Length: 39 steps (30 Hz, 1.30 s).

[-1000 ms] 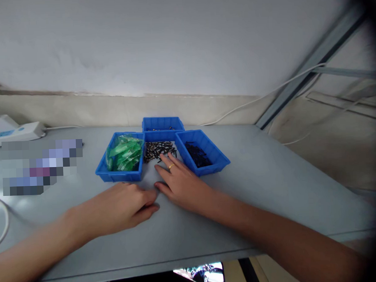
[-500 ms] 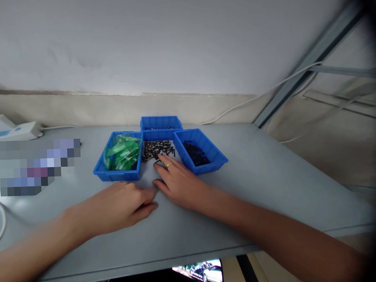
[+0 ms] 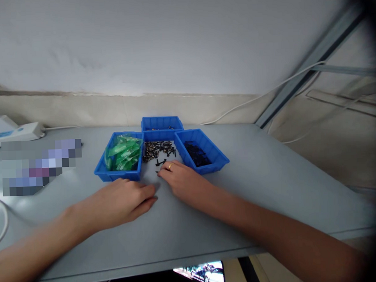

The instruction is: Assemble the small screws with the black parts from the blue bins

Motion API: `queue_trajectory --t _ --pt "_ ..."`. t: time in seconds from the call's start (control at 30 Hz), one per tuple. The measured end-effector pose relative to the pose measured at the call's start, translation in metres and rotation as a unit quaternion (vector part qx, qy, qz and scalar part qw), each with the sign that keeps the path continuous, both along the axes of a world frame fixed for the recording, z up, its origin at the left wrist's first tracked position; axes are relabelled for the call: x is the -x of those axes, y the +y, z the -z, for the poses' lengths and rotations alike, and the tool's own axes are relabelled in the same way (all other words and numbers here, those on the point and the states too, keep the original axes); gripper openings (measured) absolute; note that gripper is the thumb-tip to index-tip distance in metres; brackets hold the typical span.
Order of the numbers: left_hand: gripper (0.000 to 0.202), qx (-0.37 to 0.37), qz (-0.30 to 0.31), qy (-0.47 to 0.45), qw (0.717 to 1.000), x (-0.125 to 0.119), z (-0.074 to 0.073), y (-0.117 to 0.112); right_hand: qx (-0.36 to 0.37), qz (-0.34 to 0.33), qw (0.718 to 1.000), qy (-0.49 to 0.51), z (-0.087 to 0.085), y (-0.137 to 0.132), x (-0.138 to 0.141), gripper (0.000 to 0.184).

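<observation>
The left hand point(image 3: 125, 200) lies palm down on the worktop point(image 3: 270, 187), fingers loosely together and holding nothing, probably only resting. The right hand point(image 3: 180, 180) curls its fingertips onto the stray screws point(image 3: 160, 162); whether it pinches one, I cannot tell. Behind them the screw pile point(image 3: 159, 149) sits fenced in by three blue bins point(image 3: 161, 122), with green packets point(image 3: 122, 153) to the left and dark screws point(image 3: 197, 154) to the right.

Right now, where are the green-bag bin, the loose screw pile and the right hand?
green-bag bin point(image 3: 118, 175): head view, front wall.
loose screw pile point(image 3: 159, 149): head view, middle of the pile.
right hand point(image 3: 183, 183): head view, back of the hand.
</observation>
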<state>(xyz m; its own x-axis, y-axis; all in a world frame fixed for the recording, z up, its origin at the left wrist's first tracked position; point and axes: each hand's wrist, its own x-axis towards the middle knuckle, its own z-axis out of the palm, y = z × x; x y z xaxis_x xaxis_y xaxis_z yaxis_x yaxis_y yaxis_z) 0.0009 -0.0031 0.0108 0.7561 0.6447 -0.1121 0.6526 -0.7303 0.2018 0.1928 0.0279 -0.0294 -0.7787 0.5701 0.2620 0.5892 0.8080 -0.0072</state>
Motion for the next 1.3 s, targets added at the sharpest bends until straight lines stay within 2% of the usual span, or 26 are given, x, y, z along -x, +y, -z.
queue_trajectory --t 0.2,0.43,0.67,0.83,0.97,1.1,1.3 --pt "0.025 -0.002 -0.012 0.004 1.0 -0.001 0.002 0.0 0.005 -0.014 1.0 -0.005 -0.007 -0.004 0.002 0.023" --pt "0.028 -0.054 -0.09 0.067 0.992 -0.001 0.007 0.002 0.046 -0.035 0.998 -0.001 -0.014 -0.008 0.004 0.02" --pt "0.026 -0.08 -0.087 0.053 0.992 -0.001 0.008 0.0 0.139 -0.046 0.988 0.052 -0.015 -0.006 0.004 0.02" --pt "0.029 -0.057 -0.077 0.055 0.994 -0.002 0.008 0.001 0.183 -0.061 0.978 0.085 -0.017 -0.005 0.005 0.016" --pt "0.029 -0.04 -0.073 0.047 0.995 -0.003 0.006 0.0 0.198 -0.066 0.972 0.106 -0.018 -0.005 0.005 0.014" --pt "0.029 -0.054 -0.077 0.059 0.994 -0.002 0.007 0.002 0.197 -0.055 0.973 0.108 -0.021 -0.007 0.005 0.013" --pt "0.028 -0.095 -0.071 0.062 0.991 0.0 0.008 0.003 0.169 -0.013 0.984 0.057 -0.024 -0.007 0.003 0.007"
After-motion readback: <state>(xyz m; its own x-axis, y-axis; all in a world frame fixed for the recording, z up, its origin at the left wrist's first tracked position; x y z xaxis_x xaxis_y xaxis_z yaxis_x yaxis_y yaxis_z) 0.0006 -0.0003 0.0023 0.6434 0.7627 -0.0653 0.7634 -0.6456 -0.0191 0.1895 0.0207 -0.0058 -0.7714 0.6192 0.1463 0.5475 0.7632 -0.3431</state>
